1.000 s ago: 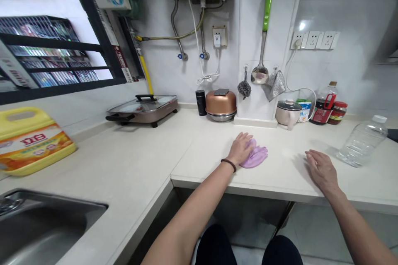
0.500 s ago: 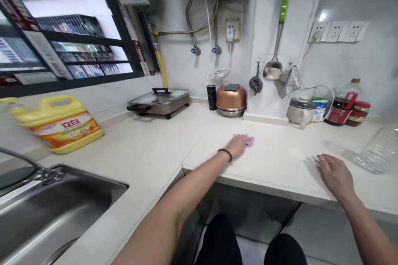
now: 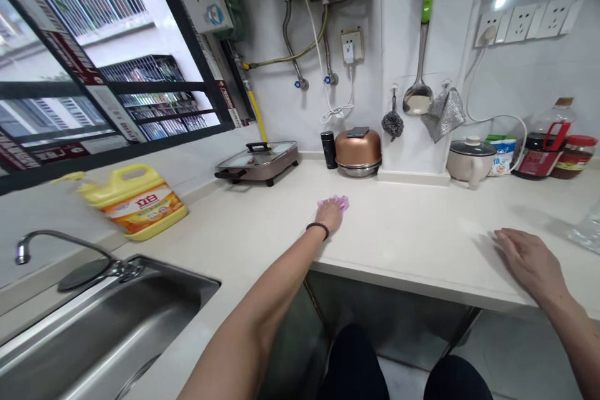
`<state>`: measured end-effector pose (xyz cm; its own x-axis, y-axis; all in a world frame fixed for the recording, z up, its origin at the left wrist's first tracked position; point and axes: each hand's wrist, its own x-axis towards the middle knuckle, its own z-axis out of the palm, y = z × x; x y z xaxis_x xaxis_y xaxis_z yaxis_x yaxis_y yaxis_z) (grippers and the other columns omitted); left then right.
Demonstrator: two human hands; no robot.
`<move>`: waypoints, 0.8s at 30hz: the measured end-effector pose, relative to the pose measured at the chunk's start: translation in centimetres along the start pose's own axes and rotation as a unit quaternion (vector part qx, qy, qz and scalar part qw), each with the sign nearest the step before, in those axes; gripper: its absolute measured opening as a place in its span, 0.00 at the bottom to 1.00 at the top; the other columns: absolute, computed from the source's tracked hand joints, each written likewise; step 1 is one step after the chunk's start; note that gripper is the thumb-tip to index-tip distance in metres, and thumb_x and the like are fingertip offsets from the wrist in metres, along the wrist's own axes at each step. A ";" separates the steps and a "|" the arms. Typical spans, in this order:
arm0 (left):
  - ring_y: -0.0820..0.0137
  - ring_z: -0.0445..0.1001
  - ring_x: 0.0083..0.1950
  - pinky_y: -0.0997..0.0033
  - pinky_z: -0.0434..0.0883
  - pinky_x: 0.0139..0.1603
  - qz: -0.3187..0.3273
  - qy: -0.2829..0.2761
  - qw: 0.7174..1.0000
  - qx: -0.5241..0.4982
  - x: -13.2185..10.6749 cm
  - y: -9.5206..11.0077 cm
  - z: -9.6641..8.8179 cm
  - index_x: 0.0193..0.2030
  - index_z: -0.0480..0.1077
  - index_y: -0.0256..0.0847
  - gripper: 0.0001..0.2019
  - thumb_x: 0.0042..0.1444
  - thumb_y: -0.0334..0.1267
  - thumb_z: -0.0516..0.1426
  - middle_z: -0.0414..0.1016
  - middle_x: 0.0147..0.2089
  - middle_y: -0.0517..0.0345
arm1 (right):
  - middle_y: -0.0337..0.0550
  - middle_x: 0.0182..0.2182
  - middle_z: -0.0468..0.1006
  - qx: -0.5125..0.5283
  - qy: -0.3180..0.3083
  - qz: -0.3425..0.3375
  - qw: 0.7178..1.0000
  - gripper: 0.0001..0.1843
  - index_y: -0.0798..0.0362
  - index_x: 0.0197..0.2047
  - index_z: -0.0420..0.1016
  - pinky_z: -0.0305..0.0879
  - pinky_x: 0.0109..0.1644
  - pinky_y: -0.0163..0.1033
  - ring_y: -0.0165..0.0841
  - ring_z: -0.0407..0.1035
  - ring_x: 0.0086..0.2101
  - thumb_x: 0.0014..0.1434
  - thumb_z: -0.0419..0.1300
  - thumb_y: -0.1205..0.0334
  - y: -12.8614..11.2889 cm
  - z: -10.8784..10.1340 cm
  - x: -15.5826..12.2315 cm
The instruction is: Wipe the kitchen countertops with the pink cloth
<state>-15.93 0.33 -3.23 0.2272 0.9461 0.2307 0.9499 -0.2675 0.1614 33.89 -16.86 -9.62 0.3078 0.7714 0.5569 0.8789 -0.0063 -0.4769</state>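
Observation:
My left hand (image 3: 330, 216), with a dark beaded bracelet at the wrist, is pressed down on a lilac cloth (image 3: 344, 202) on the pale countertop (image 3: 403, 231). Edges of the cloth stick out past the fingers, and the palm side is hidden. Over at the right, close to the counter's front edge, my right hand (image 3: 532, 262) holds nothing. Its fingers are loosely extended and throw a shadow on the surface. The clear plastic bottle (image 3: 588, 228) lies beyond it, cut off by the frame.
On the left are a steel sink (image 3: 117, 319), a faucet (image 3: 70, 239) and a yellow detergent jug (image 3: 140, 203). Along the wall stand an electric pan (image 3: 260, 162), a black flask (image 3: 329, 150), a copper-coloured pot (image 3: 359, 150), a lidded pot (image 3: 469, 159) and a sauce bottle (image 3: 539, 153).
My left hand has slid the cloth leftward along the counter. The view has turned somewhat to the left. My right hand stays near the front edge, still empty.

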 end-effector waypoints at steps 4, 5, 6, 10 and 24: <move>0.55 0.68 0.66 0.51 0.59 0.68 0.140 -0.038 0.989 -0.020 0.1 7.8 2.0 0.68 0.68 0.46 0.24 0.67 0.30 0.47 0.71 0.66 0.46 | 0.48 0.51 0.83 -0.014 -0.013 -0.012 1.000 0.33 0.47 0.43 0.83 0.68 0.59 0.59 0.53 0.72 0.55 0.65 0.47 0.31 0.1 0.1 0.0; 0.56 0.68 0.66 0.51 0.59 0.68 0.188 -0.040 0.981 -0.027 0.1 10.3 2.7 0.68 0.68 0.46 0.24 0.68 0.31 0.47 0.71 0.67 0.47 | 0.49 0.51 0.83 -0.016 -0.015 -0.012 1.000 0.33 0.46 0.43 0.83 0.68 0.59 0.59 0.53 0.72 0.55 0.65 0.47 0.31 0.3 0.1 0.0; 0.56 0.69 0.65 0.52 0.60 0.68 0.235 -0.038 0.971 -0.036 0.1 12.8 3.5 0.67 0.68 0.46 0.23 0.69 0.33 0.47 0.71 0.67 0.48 | 0.49 0.51 0.83 -0.018 -0.017 -0.009 1.000 0.33 0.46 0.43 0.83 0.68 0.59 0.60 0.54 0.72 0.55 0.65 0.47 0.31 0.5 0.2 0.0; 0.57 0.69 0.65 0.52 0.61 0.67 0.353 -0.046 0.934 -0.044 0.8 21.6 6.1 0.69 0.66 0.47 0.23 0.69 0.36 0.51 0.70 0.68 0.49 | 0.49 0.49 0.84 -0.022 -0.026 0.005 0.999 0.33 0.45 0.43 0.83 0.69 0.59 0.60 0.55 0.73 0.54 0.63 0.48 0.30 1.4 0.2 0.2; 0.62 0.64 0.70 0.52 0.60 0.69 0.076 -0.056 0.994 0.053 10.4 5.1 2.8 0.69 0.66 0.57 0.26 0.69 0.31 0.47 0.68 0.72 0.58 | 0.48 0.52 0.83 -0.033 -0.090 0.079 0.992 0.37 0.46 0.46 0.84 0.70 0.58 0.57 0.54 0.73 0.56 0.61 0.47 0.28 0.0 -1.7 0.4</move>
<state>-8.06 9.35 -2.71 0.3872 0.9120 0.1357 0.9186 -0.3942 0.0287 34.65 -17.62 -8.29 0.3795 0.8583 0.3454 0.8485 -0.1742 -0.4997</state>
